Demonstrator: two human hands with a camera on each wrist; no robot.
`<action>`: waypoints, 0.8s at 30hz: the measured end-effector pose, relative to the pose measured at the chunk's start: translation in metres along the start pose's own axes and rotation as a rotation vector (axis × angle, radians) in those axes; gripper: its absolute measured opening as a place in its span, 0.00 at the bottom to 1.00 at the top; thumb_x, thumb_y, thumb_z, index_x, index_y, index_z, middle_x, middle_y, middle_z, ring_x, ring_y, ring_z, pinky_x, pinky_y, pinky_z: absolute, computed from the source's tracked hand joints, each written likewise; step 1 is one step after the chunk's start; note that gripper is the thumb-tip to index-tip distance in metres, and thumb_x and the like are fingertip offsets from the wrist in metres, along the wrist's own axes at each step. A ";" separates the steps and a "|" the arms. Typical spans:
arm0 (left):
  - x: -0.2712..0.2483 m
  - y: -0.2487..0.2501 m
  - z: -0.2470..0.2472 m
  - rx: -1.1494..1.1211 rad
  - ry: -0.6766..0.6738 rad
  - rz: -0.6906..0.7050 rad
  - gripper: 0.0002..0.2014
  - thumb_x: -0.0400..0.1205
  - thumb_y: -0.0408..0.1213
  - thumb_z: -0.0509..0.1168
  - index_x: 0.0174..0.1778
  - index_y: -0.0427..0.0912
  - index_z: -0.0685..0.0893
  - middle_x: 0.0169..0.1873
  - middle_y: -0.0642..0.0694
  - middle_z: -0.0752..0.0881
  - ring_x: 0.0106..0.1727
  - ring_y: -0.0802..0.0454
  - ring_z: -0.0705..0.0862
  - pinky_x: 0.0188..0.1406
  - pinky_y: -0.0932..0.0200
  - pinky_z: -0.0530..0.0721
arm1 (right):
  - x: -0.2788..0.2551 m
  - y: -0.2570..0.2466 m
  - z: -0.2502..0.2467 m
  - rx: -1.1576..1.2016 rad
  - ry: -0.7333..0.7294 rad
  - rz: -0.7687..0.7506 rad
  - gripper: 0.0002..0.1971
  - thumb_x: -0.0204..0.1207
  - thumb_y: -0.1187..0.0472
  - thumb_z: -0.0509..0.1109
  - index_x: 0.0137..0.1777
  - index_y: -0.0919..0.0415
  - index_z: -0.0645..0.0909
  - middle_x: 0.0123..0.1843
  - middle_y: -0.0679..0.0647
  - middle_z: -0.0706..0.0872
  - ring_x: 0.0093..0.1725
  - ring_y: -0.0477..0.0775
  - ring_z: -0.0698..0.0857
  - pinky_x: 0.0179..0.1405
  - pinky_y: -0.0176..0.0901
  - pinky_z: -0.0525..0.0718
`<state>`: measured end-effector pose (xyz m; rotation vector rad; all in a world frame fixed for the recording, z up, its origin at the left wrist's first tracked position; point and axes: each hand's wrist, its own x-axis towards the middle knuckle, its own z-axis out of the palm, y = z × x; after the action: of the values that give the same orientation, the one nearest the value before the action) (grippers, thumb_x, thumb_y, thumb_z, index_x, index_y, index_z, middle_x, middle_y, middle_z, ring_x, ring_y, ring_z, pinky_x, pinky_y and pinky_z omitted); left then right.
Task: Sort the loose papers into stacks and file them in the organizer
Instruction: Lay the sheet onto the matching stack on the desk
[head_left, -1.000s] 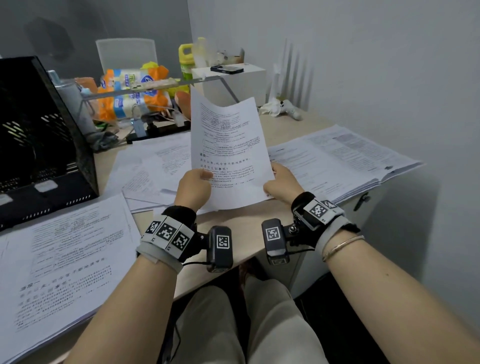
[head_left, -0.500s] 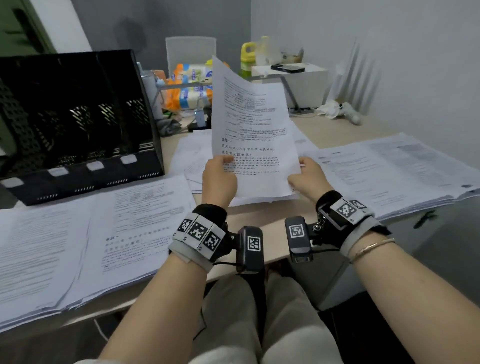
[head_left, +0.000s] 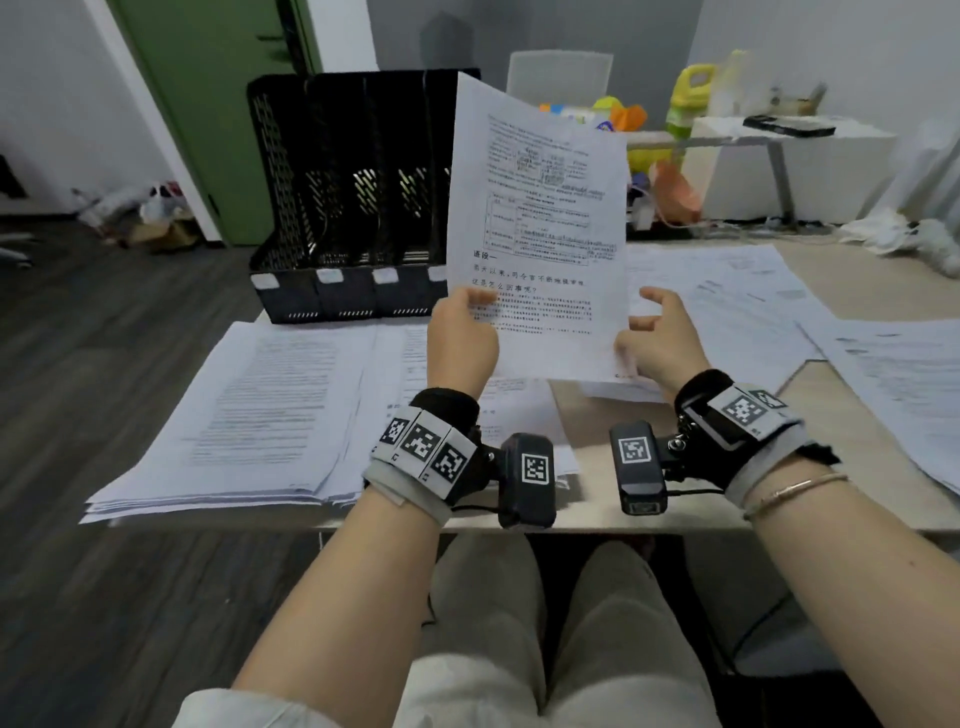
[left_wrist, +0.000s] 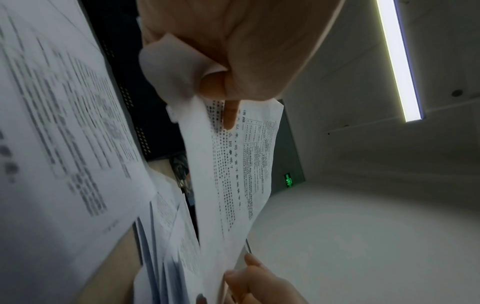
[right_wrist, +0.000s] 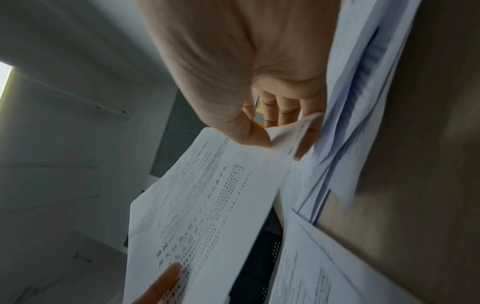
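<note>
I hold one printed sheet (head_left: 540, 218) upright over the desk, in front of the black mesh organizer (head_left: 343, 208). My left hand (head_left: 462, 332) pinches its lower left edge, thumb on the printed face (left_wrist: 230, 115). My right hand (head_left: 654, 338) holds only the lower right corner between thumb (right_wrist: 259, 139) and a finger behind, with the other fingers spread loose. The corner curls there. The organizer's slots look empty from here. A thick paper stack (head_left: 260, 405) lies flat to the left, below the organizer.
More loose papers (head_left: 727, 301) cover the desk (head_left: 831, 415) to the right, with another stack (head_left: 898, 374) at the far right edge. Bottles, snack bags and a white box (head_left: 789, 171) stand behind. The desk's left edge drops to the floor.
The view has swung left, so the organizer now sits behind the sheet. The sheet has travelled left with both hands. My right hand's fingers have loosened and spread at the corner.
</note>
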<state>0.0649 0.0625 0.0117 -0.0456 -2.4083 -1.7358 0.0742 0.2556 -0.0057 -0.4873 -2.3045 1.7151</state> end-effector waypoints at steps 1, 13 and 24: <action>0.002 -0.003 -0.008 0.001 0.014 -0.003 0.27 0.72 0.14 0.48 0.59 0.39 0.81 0.64 0.42 0.79 0.66 0.48 0.76 0.69 0.53 0.75 | 0.000 -0.002 0.007 0.004 -0.019 0.002 0.32 0.74 0.75 0.62 0.78 0.57 0.60 0.52 0.55 0.80 0.54 0.57 0.81 0.54 0.51 0.82; 0.013 -0.031 -0.069 0.054 0.108 -0.085 0.25 0.73 0.15 0.48 0.55 0.39 0.83 0.54 0.49 0.81 0.56 0.55 0.76 0.57 0.61 0.75 | 0.002 -0.014 0.063 0.012 -0.165 -0.046 0.22 0.76 0.74 0.62 0.68 0.57 0.74 0.38 0.54 0.79 0.36 0.50 0.80 0.34 0.42 0.81; 0.012 -0.045 -0.103 0.210 0.026 -0.119 0.20 0.78 0.20 0.54 0.55 0.43 0.84 0.51 0.51 0.81 0.59 0.46 0.82 0.60 0.52 0.82 | 0.001 -0.021 0.063 -0.056 -0.217 -0.070 0.15 0.75 0.70 0.71 0.61 0.62 0.81 0.35 0.54 0.80 0.35 0.50 0.82 0.32 0.40 0.83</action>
<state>0.0602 -0.0495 0.0031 0.1491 -2.6072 -1.5070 0.0473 0.1945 -0.0035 -0.2372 -2.4915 1.7510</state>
